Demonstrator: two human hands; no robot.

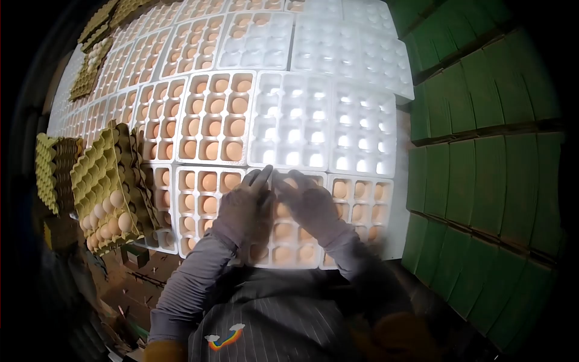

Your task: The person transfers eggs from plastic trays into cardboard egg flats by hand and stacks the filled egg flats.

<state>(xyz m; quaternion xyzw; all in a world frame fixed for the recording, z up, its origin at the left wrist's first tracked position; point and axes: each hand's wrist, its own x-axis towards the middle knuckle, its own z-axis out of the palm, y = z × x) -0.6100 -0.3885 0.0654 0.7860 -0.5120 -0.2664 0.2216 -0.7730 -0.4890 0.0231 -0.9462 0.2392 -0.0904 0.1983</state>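
Both my hands wear grey gloves and are over a white foam egg tray [283, 264] at the front middle of the table. My left hand [241, 204] lies along the tray's left side, its fingers stretched toward the far edge; I see nothing held in it. My right hand [309, 205] bends over the tray's far cells, fingers pointing down at an egg. Motion blur hides whether those fingers grip anything. Brown eggs [283, 231] fill the visible cells around and below the hands. Behind this tray is an empty foam tray [291, 120].
Several egg-filled foam trays [216, 117] spread left and back. More empty foam trays [363, 134] are at right. Stacked pulp cartons [99, 181], the nearest holding pale eggs [114, 199], lean at the left. Green boxes [476, 181] form a wall on the right.
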